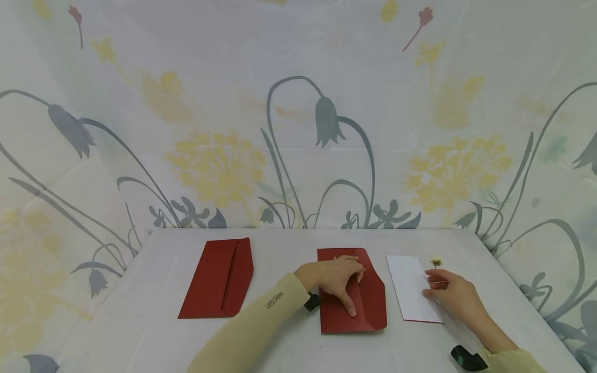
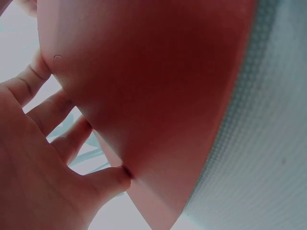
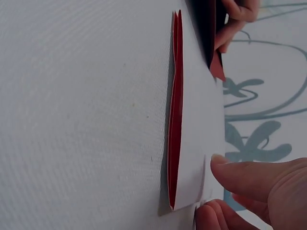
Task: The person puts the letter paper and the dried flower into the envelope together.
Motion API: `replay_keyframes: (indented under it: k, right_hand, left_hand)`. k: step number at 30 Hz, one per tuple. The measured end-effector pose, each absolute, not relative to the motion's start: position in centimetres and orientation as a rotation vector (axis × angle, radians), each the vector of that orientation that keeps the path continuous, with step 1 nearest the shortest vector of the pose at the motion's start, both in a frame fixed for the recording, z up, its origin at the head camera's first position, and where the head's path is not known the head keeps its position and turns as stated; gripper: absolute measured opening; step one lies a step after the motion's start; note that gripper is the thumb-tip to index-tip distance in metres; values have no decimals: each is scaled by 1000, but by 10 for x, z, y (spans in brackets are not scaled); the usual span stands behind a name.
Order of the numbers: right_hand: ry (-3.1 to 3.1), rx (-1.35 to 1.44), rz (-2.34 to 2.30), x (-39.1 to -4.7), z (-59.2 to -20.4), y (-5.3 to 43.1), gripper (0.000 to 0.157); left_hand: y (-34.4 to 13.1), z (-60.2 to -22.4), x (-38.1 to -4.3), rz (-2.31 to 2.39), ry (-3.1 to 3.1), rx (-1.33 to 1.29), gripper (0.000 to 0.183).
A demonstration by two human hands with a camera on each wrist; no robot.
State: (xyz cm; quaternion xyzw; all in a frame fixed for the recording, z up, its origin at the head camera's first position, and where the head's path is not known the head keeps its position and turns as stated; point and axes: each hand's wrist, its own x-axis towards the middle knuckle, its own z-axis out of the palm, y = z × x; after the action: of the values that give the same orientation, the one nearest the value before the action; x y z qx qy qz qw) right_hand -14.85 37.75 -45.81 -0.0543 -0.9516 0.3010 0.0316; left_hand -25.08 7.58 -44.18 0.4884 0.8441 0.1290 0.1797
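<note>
A red envelope (image 1: 332, 324) with its flap spread to the right lies under my left hand (image 1: 333, 277). The thumb and fingertips of that hand grip along the pocket edge, spread apart, and the red paper (image 2: 158, 96) bows outward in the left wrist view. My right hand (image 1: 457, 298) holds a folded card (image 1: 410, 290) at its right edge, thumb opposite the fingers. White outside, the card shows red inner faces (image 3: 176, 105) along its slightly parted edge in the right wrist view. A small yellow flower (image 1: 436, 262) lies just beyond the right fingers.
A second red envelope (image 1: 210, 285), flap also to the right, lies on the white table (image 1: 140, 311) at the left. Behind the table's far edge hangs a flower-printed backdrop (image 1: 298, 171). A black wrist device (image 1: 468, 358) sits near the right sleeve.
</note>
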Motion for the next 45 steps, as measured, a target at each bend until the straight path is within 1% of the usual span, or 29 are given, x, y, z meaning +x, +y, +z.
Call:
replay_keyframes:
  k: [2,6,11,18,28,36,45]
  right_hand:
    - [-2935,-189,924,-150,-459,375,57]
    - [-2941,-169,908,-154,-460,370,58]
    - [-2950,-147,899,-156,-457,365,55]
    - [-2972,-175,937,-157,-454,365,44]
    - [-2958,-188,977,-157,-457,366,39]
    - [-2939,-179,970,-158,-458,365,40]
    - [-2916,-153,960,-156,-459,370,32]
  left_hand:
    - [76,-442,-251,363,2385,1382,60]
    - [75,-442,-251,355,2386,1378,60]
    - [75,-442,-251,361,2387,1377,60]
    - [75,-443,-252,377,2381,1384,60]
    - [75,-443,-251,379,2381,1380,59]
    - [74,-444,-251,385,2381,1374,59]
    - [74,-445,-252,389,2379,1373,59]
